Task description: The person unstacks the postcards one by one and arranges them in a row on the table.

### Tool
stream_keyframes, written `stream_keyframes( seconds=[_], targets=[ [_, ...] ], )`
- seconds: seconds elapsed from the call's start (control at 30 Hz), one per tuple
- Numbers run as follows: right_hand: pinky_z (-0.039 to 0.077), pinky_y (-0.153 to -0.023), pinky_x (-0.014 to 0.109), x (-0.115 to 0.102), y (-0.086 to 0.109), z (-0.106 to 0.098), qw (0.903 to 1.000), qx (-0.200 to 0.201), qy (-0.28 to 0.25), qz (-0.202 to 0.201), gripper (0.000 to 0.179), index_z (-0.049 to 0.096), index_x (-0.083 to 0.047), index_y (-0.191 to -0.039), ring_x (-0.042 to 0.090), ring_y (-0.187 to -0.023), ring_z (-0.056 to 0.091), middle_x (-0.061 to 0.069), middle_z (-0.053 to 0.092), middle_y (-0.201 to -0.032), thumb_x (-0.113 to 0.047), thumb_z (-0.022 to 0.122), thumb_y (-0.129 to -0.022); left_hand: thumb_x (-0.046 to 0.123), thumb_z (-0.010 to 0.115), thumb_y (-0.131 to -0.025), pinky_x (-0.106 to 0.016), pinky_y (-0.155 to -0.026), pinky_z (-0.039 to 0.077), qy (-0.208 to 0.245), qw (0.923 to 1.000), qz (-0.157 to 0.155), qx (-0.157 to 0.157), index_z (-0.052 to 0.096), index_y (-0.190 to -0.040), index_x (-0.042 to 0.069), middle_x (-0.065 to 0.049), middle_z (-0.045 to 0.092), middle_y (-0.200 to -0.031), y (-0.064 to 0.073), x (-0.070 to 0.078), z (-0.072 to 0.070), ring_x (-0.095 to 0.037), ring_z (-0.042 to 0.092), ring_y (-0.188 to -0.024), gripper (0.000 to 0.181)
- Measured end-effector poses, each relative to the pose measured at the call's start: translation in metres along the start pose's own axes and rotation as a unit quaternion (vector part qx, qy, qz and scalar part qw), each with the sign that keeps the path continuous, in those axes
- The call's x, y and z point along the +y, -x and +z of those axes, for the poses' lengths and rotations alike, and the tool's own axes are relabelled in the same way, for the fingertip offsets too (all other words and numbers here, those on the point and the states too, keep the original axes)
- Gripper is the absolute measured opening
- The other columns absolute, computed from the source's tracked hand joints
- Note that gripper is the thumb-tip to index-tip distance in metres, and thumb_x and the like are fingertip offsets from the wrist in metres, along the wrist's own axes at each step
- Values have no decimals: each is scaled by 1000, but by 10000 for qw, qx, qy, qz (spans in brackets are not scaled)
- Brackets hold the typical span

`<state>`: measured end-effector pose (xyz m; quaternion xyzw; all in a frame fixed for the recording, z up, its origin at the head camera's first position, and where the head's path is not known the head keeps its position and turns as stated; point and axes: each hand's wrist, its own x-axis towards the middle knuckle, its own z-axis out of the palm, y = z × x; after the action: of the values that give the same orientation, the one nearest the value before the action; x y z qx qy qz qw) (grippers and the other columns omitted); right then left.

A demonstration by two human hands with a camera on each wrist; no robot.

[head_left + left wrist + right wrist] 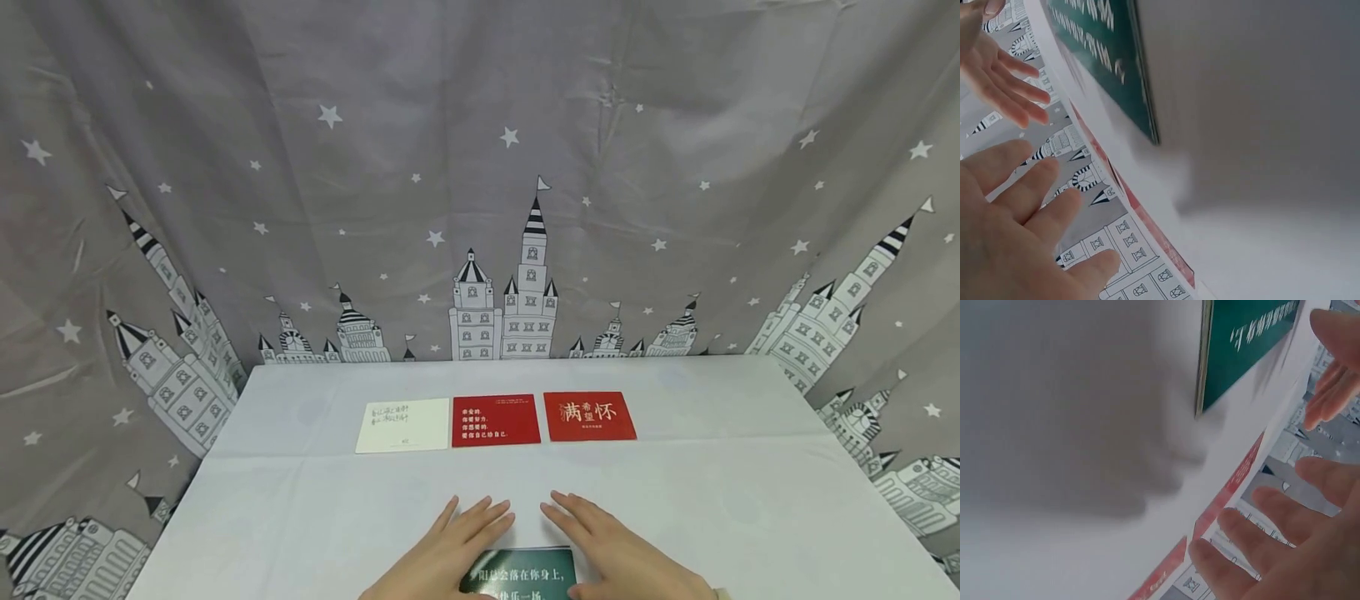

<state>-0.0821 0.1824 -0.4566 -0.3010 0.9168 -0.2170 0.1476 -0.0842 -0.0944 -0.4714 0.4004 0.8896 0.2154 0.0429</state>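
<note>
A green card [525, 567] with white writing lies at the near edge of the head view, its lower part cut off. In the right wrist view the green card [1229, 369] shows a thick, layered edge. My left hand [453, 554] is at the card's left side and my right hand [618, 554] at its right. Fingers of both hands are spread and fairly straight, raised above the table and holding nothing. Both thumbs are close to the card; whether they touch it I cannot tell. The left wrist view also has the green card [1107, 56] beyond the left hand [1016, 219].
Farther back, a cream card [402, 425], a red card with white lines of text [496, 421] and a red card with large characters [590, 417] lie in a row. White cloth covers the table [712, 500]. Behind hangs a grey castle-print curtain [375, 150].
</note>
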Motion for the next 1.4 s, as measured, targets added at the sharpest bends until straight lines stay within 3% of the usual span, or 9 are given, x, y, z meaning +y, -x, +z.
stream_keyframes(
  seconds=[0.13, 0.27, 0.5, 0.67, 1.0, 1.4],
  targets=[
    [55, -80, 41, -4, 2, 10, 9997, -42, -76, -244, 102, 29, -23, -150, 32, -129, 37, 8, 33, -149, -63, 71, -67, 75, 51, -74, -66, -97, 34, 10, 9997, 238, 12, 38, -147, 15, -3, 40, -147, 7, -1, 7, -29, 39, -133, 96],
    [55, -80, 44, -4, 3, 22, 9990, -30, 60, -443, 101, 28, -23, -149, 34, -127, 38, 8, 33, -149, -69, 65, -68, 70, 50, -80, -66, -92, 38, 70, 9994, 331, 4, 39, -146, 13, -7, 41, -147, 14, -2, 15, -32, 41, -131, 88],
    [54, -82, 46, 0, 7, 40, 9968, 285, 337, -664, 89, 36, -16, -147, 37, -122, 44, 12, 40, -143, -70, 52, -78, 71, 37, -85, -62, -92, 42, 93, 9993, 46, -359, 36, -149, 21, -5, 36, -149, 27, -5, 28, -29, 40, -131, 81],
    [53, -84, 46, 4, 10, 54, 9935, 571, 580, -791, 84, 37, -18, -147, 34, -119, 48, 12, 43, -140, -71, 44, -82, 69, 39, -88, -62, -91, 42, -49, 9999, 14, -121, 38, -148, 23, -5, 39, -148, 33, -4, 36, -29, 42, -131, 75],
    [50, -88, 46, 2, 11, 66, 9859, 977, 1068, -839, 77, 38, -20, -145, 31, -118, 51, 8, 47, -138, -69, 42, -86, 65, 42, -91, -58, -90, 44, -339, 9992, -14, 198, 42, -146, 26, -3, 44, -144, 36, 0, 41, -26, 44, -130, 67],
    [53, -85, 39, 3, 12, 68, 9792, 1160, 1285, -1056, 74, 43, -15, -141, 26, -114, 53, 6, 52, -133, -66, 45, -89, 67, 41, -90, -60, -89, 44, -47, 9999, -120, -110, 43, -145, 24, -1, 45, -143, 34, -1, 37, -25, 45, -128, 71]
  ],
)
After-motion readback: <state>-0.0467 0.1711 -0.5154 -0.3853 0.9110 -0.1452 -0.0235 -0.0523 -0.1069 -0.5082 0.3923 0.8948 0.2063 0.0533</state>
